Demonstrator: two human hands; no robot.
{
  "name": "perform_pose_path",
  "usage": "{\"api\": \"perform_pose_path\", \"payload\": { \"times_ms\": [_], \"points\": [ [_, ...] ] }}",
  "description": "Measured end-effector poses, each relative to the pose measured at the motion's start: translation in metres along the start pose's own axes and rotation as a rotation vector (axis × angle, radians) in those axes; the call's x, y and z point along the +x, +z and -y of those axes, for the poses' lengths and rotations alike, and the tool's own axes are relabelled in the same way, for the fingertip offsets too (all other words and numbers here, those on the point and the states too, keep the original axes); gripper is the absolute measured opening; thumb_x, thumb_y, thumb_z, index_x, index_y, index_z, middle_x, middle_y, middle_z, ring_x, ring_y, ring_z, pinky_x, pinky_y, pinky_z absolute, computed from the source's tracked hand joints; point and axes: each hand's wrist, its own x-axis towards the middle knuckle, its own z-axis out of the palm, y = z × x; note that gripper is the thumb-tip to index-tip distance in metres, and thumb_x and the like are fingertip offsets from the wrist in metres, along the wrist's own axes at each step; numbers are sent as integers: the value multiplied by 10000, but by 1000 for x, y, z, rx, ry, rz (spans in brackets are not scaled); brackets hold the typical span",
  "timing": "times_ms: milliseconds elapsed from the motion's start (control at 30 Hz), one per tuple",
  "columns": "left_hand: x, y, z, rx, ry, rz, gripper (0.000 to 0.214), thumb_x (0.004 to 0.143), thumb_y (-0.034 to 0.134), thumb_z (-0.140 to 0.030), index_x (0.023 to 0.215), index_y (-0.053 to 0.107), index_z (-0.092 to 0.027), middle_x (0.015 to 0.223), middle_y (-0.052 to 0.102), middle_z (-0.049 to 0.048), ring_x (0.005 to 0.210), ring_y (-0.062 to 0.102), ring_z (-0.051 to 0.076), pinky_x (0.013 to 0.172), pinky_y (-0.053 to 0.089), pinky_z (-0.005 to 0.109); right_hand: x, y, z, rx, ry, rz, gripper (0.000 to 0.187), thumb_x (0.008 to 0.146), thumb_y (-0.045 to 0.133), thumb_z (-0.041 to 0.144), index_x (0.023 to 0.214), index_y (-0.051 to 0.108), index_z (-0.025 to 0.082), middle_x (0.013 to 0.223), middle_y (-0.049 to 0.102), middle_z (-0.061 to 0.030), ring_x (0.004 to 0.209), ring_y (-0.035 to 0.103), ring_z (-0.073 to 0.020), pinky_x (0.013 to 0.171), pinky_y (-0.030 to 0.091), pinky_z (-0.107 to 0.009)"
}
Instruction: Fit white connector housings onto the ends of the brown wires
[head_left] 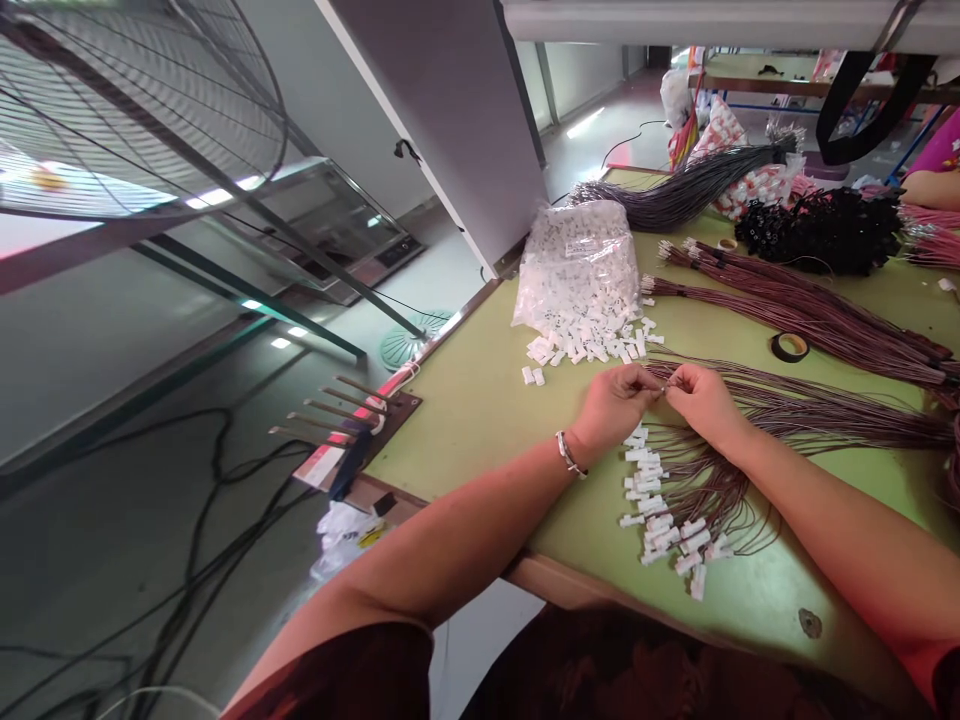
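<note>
My left hand point(616, 408), with a bracelet at the wrist, is closed in a pinch. What it pinches is too small to make out. Its fingertips almost meet those of my right hand point(703, 405), which is closed on the end of a thin brown wire. Under and beside my right hand a loose bundle of brown wires point(817, 405) runs off to the right. Below my hands lies a row of white plastic connectors point(649, 490) fitted on wire ends. Beyond my left hand, loose white connectors point(589, 335) spill from a clear plastic bag point(577, 255).
Tied brown wire bundles point(810, 310), a tape roll point(790, 347), a black pile point(821, 230) and a dark wire bundle point(682, 190) cover the green table's point(465, 400) far side. A pronged rack point(352, 420) sits at its left edge. A fan point(142, 100) stands left. Another person's arm point(930, 188) shows far right.
</note>
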Motion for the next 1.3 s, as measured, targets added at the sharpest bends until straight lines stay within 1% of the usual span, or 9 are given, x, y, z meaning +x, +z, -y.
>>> {"api": "perform_pose_path", "payload": {
  "times_ms": [133, 233, 400, 567, 700, 867, 967, 1067, 1300],
  "points": [
    [0, 3, -2, -198, -112, 5, 51, 645, 670, -118, 634, 627, -143, 626, 633, 7, 605, 570, 109, 605, 477, 247, 0, -2, 3, 16, -5, 0, 119, 582, 510, 304, 583, 463, 195, 516, 416, 55, 508, 324, -84, 482, 254, -231],
    [3, 0, 0, -339, -185, 14, 81, 629, 696, -142, 658, 621, -135, 596, 623, -3, 576, 573, 100, 600, 489, 247, 0, -4, 4, 40, 13, 20, 94, 586, 510, 282, 593, 483, 192, 511, 409, 60, 494, 312, -80, 470, 244, -229],
    [8, -12, 2, -391, -193, -91, 149, 612, 740, -162, 662, 604, -133, 604, 632, -11, 570, 576, 83, 627, 496, 241, 1, -5, -1, 154, 72, -4, 85, 590, 527, 270, 589, 477, 201, 457, 325, 88, 424, 238, -61, 434, 174, -229],
    [8, -16, 2, -404, -220, -29, 182, 628, 761, -207, 710, 618, -129, 633, 647, 0, 582, 600, 91, 628, 503, 245, 1, -5, 0, 174, 93, -29, 96, 598, 530, 283, 583, 473, 207, 431, 291, 93, 409, 225, -63, 422, 165, -230],
    [6, -15, 0, -441, -222, 47, 212, 629, 775, -213, 749, 621, -129, 654, 643, -3, 585, 603, 85, 617, 506, 230, 0, -5, 3, 136, 78, -16, 76, 591, 517, 258, 573, 469, 202, 443, 317, 87, 414, 241, -60, 423, 177, -228],
    [7, -14, -2, -374, -208, 109, 223, 622, 782, -220, 766, 634, -137, 664, 656, 4, 601, 616, 99, 614, 525, 234, -1, -6, 4, 112, 71, 13, 74, 585, 518, 253, 569, 472, 198, 454, 338, 84, 419, 240, -57, 423, 168, -227],
    [8, -16, -2, -233, -174, 122, 209, 611, 781, -212, 786, 683, -152, 676, 682, 20, 619, 629, 120, 608, 536, 242, 0, -6, 4, 165, 115, 43, 83, 583, 521, 264, 572, 467, 202, 443, 313, 88, 414, 225, -59, 426, 157, -229],
    [9, -18, -1, -98, -142, 113, 168, 635, 767, -230, 782, 721, -164, 593, 663, 14, 532, 592, 113, 529, 513, 226, 0, -7, 3, 189, 114, 53, 92, 584, 527, 272, 578, 467, 202, 447, 305, 90, 420, 226, -62, 435, 168, -229],
    [7, -13, 2, -111, -223, 161, 148, 659, 752, -257, 729, 695, -139, 494, 605, -2, 444, 554, 97, 468, 490, 214, 1, -3, 1, 36, 48, 28, 101, 593, 523, 283, 587, 473, 196, 489, 394, 67, 468, 289, -75, 457, 219, -230]
  ]
}}
